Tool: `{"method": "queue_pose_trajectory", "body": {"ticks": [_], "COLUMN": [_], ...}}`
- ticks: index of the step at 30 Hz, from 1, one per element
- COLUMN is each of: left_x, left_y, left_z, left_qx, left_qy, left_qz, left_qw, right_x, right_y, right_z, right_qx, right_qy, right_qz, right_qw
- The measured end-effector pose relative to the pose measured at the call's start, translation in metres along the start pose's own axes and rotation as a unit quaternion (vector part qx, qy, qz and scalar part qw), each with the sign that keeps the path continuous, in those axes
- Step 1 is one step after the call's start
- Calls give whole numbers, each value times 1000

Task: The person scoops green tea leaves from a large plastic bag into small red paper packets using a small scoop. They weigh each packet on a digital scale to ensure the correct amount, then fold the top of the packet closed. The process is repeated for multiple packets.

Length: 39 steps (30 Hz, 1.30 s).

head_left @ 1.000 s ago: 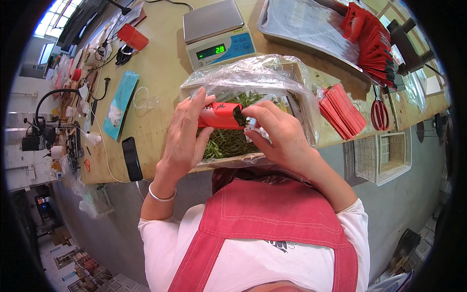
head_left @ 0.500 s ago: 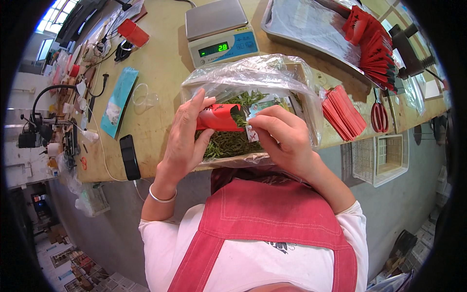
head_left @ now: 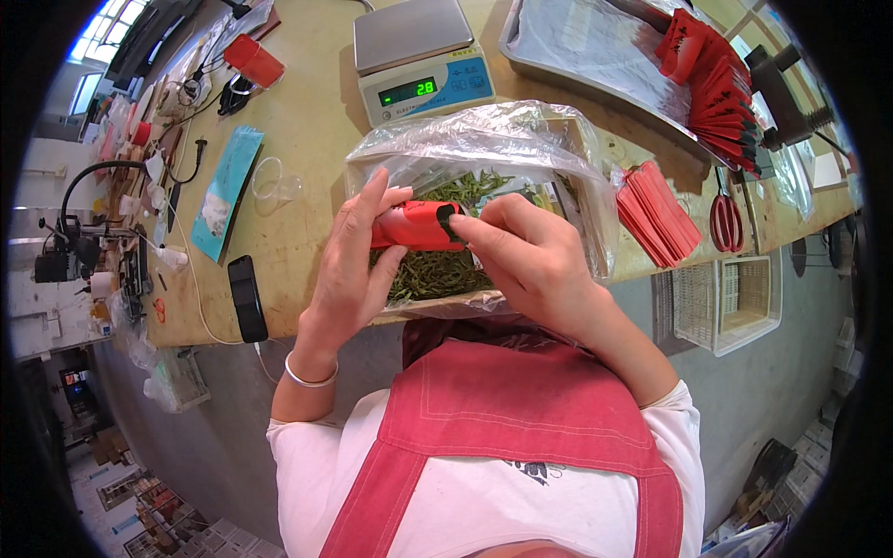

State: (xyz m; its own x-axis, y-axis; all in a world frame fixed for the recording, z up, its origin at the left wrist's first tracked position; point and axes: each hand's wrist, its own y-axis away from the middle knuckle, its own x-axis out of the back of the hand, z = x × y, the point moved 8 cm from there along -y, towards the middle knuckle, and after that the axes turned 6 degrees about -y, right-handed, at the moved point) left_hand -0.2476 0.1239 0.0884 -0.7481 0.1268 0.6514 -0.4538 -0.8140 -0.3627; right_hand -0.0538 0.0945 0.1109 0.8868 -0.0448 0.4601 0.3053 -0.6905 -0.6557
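My left hand (head_left: 342, 256) grips a small red pouch (head_left: 414, 228) on its side, thumb below and fingers above. The pouch's dark mouth gapes toward the right, with some green at its edge. At that mouth, my right hand (head_left: 539, 256) has its fingers drawn together, the index fingertip at the opening. Whatever those fingers may hold is hidden. Beneath both hands lie dry green leaves (head_left: 433, 281), like tea, in a shallow box (head_left: 588, 149) lined with clear plastic (head_left: 474, 126).
Behind the box stands a digital scale (head_left: 423, 70). To the right are a stack of flat red pouches (head_left: 656, 216), scissors (head_left: 726, 223) and a metal tray (head_left: 595, 65) with filled-looking red pouches (head_left: 716, 98). A phone (head_left: 247, 299), teal packet (head_left: 228, 191) and red cup (head_left: 254, 61) sit left.
My right fingers have moved left, up to the pouch mouth. The small white printed piece beside them is no longer visible, and fewer leaves stick out of the mouth. My left hand hardly moved.
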Motion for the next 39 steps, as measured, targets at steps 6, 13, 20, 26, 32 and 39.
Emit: {"method": "queue_pose_trajectory", "body": {"ticks": [6,13,20,26,32,39], "left_x": [0,-2,-1,18,34,52], "left_y": [0,-2,0,0,-5,-42], "left_z": [2,8,5,3,-10,-42], "left_qx": [-17,-16,-11,-13,29,68], "left_qy": [8,23,23,-50,67,158], "left_qz": [-12,-35,-24,6,39,96], "left_qw": [1000,999,999,999,997,980], "right_x": [-4,-5,1,5,6,25], "right_y": [-2,3,5,12,18,11], "right_z": [-3,-3,-6,2,8,2], "right_qx": [-25,-15,4,-26,-64,-64], "right_qy": [19,49,29,65,78,55], "right_qz": [-39,-56,-10,-21,-34,11], "right_qw": [999,997,1000,997,994,996]}}
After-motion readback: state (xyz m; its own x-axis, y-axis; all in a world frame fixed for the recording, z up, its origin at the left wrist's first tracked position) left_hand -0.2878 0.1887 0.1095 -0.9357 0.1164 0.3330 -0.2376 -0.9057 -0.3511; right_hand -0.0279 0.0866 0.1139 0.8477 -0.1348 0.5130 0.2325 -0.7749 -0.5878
